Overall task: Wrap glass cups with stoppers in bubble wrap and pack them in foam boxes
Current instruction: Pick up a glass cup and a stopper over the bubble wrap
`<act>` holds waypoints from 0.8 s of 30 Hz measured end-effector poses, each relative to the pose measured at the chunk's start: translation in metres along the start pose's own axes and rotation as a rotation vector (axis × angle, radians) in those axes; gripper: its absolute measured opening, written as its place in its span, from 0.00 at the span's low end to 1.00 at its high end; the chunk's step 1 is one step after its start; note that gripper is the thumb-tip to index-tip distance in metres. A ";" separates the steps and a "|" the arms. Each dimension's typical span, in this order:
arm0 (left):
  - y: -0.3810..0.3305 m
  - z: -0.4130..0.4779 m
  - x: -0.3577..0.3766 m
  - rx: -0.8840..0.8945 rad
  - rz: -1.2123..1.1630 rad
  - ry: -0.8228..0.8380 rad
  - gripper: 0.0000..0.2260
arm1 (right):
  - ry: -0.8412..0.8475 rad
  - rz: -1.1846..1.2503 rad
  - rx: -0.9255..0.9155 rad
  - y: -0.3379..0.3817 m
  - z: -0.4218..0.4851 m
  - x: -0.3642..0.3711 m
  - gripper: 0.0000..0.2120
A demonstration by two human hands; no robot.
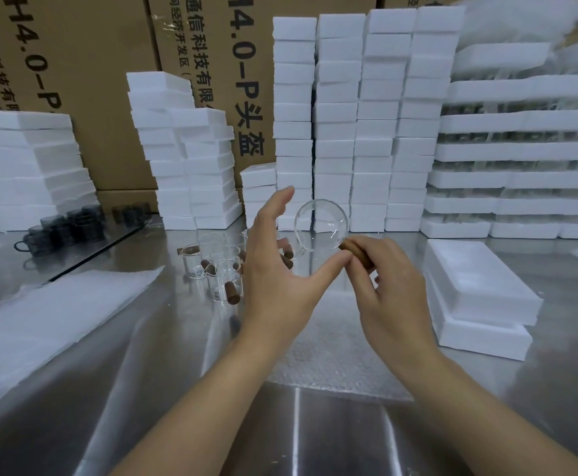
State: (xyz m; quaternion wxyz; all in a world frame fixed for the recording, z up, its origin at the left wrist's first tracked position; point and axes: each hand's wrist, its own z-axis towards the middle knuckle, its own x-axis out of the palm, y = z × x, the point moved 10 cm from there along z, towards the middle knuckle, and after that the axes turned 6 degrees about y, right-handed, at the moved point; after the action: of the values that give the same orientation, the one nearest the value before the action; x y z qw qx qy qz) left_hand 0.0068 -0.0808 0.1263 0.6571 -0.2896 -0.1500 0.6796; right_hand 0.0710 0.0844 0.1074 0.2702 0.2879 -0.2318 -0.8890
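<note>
Two bare forearms enter from the bottom edge over a steel table (177, 389). One bubble wrap sheet (332, 355) lies flat under the hands, its near edge well back from the table's front, with bare steel on both sides.

Left hand (280, 269): wide, fingers straight and spread, holding nothing; the thumb tip reaches the right hand's fingers.

Right hand (383, 293): fingers curled round one brown stopper (353, 247), which meets the side of one clear cup (322, 223). The cup is held above the table, tipped so its round face points at the camera.

Right of the sheet: one foam box (480, 341) with one lid (480, 283) lying askew on it, a gap of steel between box and sheet.

Left: one pile of white sheets (50, 321), reaching the frame edge.

Behind the left hand: a cluster of clear cups (219, 262), at least five, with several brown stoppers; overlapping glass blocks an exact count.

Far left: a group of dark cups (71, 225), number unclear.

Back: four tall foam columns (359, 132), one short column (258, 187), leaning stacks (181, 149) to their left, foam trays (521, 149) layered at right, and cartons (91, 63) behind.
</note>
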 end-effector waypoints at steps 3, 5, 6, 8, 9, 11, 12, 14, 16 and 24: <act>0.008 0.001 0.002 -0.044 -0.004 0.061 0.42 | -0.054 0.067 0.007 0.001 0.001 -0.006 0.05; 0.009 0.002 0.005 -0.047 0.043 0.097 0.41 | -0.051 0.195 0.046 -0.002 0.004 -0.007 0.07; 0.007 0.002 0.007 -0.028 0.062 0.110 0.40 | -0.024 0.289 0.107 -0.008 0.006 -0.005 0.11; -0.002 0.001 0.009 0.023 0.065 0.116 0.40 | 0.072 0.562 0.312 -0.022 0.007 0.009 0.19; -0.008 0.000 0.009 0.052 0.062 0.108 0.39 | 0.132 0.737 0.434 -0.027 0.004 0.020 0.21; -0.020 -0.001 0.009 0.127 0.086 0.084 0.37 | 0.235 1.022 0.620 -0.029 -0.005 0.041 0.24; -0.025 -0.003 0.011 0.165 0.110 0.078 0.37 | 0.275 1.091 0.678 -0.029 -0.009 0.048 0.24; -0.031 -0.006 0.013 0.219 0.152 0.066 0.37 | 0.339 1.109 0.743 -0.030 -0.016 0.056 0.25; -0.030 -0.007 0.011 0.210 0.159 0.034 0.36 | 0.384 1.097 0.787 -0.031 -0.021 0.061 0.24; -0.022 -0.006 0.005 0.136 0.219 -0.003 0.32 | 0.499 1.055 0.831 -0.031 -0.028 0.067 0.24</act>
State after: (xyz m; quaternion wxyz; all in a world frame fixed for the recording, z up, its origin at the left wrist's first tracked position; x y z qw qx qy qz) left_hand 0.0277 -0.0752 0.1337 0.5968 -0.2579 -0.0721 0.7564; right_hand 0.0321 0.0596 0.0440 0.5768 0.4112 -0.5910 -0.3858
